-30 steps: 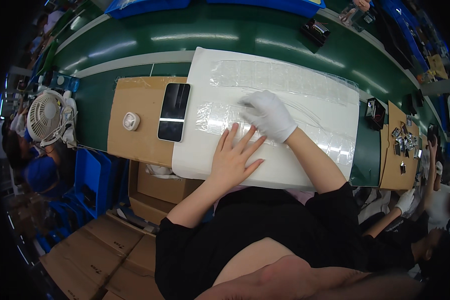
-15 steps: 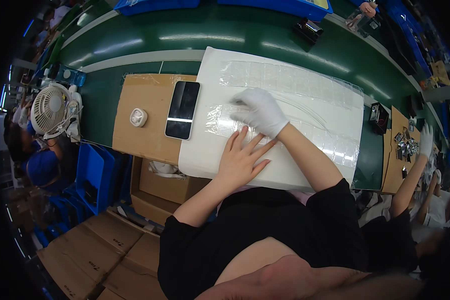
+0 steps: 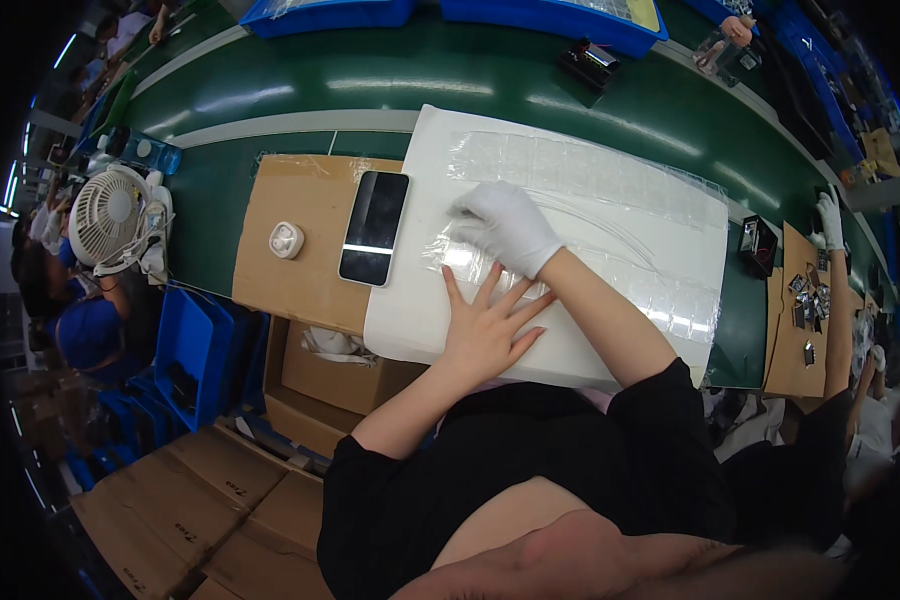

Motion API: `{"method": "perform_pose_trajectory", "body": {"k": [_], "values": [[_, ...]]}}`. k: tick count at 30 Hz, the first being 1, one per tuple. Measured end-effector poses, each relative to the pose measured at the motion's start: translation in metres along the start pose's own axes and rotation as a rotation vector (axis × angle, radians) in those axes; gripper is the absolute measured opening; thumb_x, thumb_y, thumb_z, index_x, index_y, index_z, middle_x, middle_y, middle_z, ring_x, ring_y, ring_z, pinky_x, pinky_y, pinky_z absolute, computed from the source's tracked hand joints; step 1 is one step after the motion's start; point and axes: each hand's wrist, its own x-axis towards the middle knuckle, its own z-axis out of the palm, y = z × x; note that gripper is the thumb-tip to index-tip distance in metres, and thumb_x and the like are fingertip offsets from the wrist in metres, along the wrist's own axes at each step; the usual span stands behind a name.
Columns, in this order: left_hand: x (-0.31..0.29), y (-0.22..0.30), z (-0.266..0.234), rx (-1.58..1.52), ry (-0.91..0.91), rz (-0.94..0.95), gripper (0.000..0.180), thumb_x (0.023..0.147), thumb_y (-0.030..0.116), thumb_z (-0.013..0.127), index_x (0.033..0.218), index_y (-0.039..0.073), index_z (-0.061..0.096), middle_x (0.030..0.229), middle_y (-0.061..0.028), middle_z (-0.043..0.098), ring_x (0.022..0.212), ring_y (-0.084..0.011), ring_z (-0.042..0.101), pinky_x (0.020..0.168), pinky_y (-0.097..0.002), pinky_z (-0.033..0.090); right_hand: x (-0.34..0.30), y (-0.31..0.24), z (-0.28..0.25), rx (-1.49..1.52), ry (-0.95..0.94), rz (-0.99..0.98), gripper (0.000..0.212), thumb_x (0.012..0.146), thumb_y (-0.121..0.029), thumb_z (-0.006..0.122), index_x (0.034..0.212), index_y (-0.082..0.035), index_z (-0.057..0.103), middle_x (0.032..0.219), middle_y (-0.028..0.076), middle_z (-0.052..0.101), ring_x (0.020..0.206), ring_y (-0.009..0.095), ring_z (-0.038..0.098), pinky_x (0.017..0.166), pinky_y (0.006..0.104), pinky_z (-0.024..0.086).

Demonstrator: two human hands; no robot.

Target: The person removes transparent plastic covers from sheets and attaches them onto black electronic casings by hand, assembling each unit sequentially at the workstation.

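On the left, the phone (image 3: 374,228) lies on the cardboard (image 3: 270,282), just beside the white sheet (image 3: 410,325); best to keep it clear of the work. The bare left hand (image 3: 487,330) is spread on the sheet, fingertips at the near edge of the lower film (image 3: 670,308). That flat, even pressure seems the right way to steady it. The gloved right hand (image 3: 510,228) is curled over the film's left end; whether it pinches film, I cannot tell. Working there calls for light, level fingers, to avoid creasing. The thin clear strands (image 3: 615,228) lie between the lower film and the upper film (image 3: 580,165), and are best left undragged.

Against half a second ago, the left hand's outermost finger splays wider, the right hand sits nearer the phone, and a co-worker's glove (image 3: 829,220) at far right reaches farther out.
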Motion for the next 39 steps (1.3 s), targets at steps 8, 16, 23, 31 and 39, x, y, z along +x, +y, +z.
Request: {"method": "perform_pose_trajectory", "body": {"k": [8, 16, 23, 31, 39], "values": [[-0.005, 0.003, 0.008, 0.027, -0.023, -0.011, 0.048, 0.097, 0.046, 0.058, 0.142, 0.031, 0.059, 0.148, -0.0022, 0.053, 0.143, -0.0415, 0.036, 0.104, -0.0857, 0.003, 0.005, -0.015, 0.001, -0.105, -0.057, 0.100, 0.028, 0.092, -0.027, 0.064, 0.102, -0.003, 0.072, 0.096, 0.011, 0.070, 0.084, 0.029, 0.065, 0.081, 0.0364, 0.052], [0.008, -0.007, -0.031, -0.018, -0.166, 0.002, 0.045, 0.096, 0.036, 0.062, 0.139, 0.025, 0.061, 0.149, -0.0032, 0.052, 0.135, -0.0373, 0.044, 0.111, -0.0766, 0.018, -0.061, 0.007, -0.049, 0.117, 0.214, -0.018, 0.026, 0.095, -0.024, 0.063, 0.109, -0.002, 0.069, 0.098, 0.011, 0.069, 0.089, 0.027, 0.063, 0.085, 0.0359, 0.049], [0.064, -0.065, -0.044, -0.107, 0.018, -0.071, 0.044, 0.089, 0.016, 0.071, 0.132, 0.015, 0.063, 0.136, -0.0085, 0.055, 0.123, -0.0318, 0.049, 0.109, -0.0432, 0.040, -0.210, 0.074, -0.151, -0.296, 0.358, 0.282, 0.035, 0.085, -0.027, 0.073, 0.111, -0.004, 0.071, 0.117, 0.011, 0.069, 0.107, 0.032, 0.063, 0.099, 0.0404, 0.047], [0.091, -0.052, -0.015, -0.164, -0.104, 0.101, 0.028, 0.093, 0.018, 0.067, 0.119, 0.008, 0.064, 0.129, -0.0113, 0.054, 0.117, -0.0329, 0.049, 0.106, -0.0436, 0.039, -0.229, 0.106, -0.160, -0.340, 0.176, 0.241, 0.036, 0.084, -0.032, 0.073, 0.112, -0.009, 0.072, 0.116, 0.009, 0.068, 0.106, 0.030, 0.062, 0.097, 0.0385, 0.049], [0.110, -0.065, -0.005, -0.052, -0.163, 0.149, 0.012, 0.097, 0.015, 0.062, 0.102, 0.005, 0.060, 0.108, -0.0090, 0.058, 0.103, -0.0306, 0.054, 0.094, -0.0416, 0.043, -0.221, 0.120, -0.149, -0.302, 0.179, 0.183, 0.013, 0.092, -0.018, 0.062, 0.097, -0.007, 0.068, 0.095, 0.010, 0.064, 0.085, 0.032, 0.063, 0.079, 0.0362, 0.052]]}}
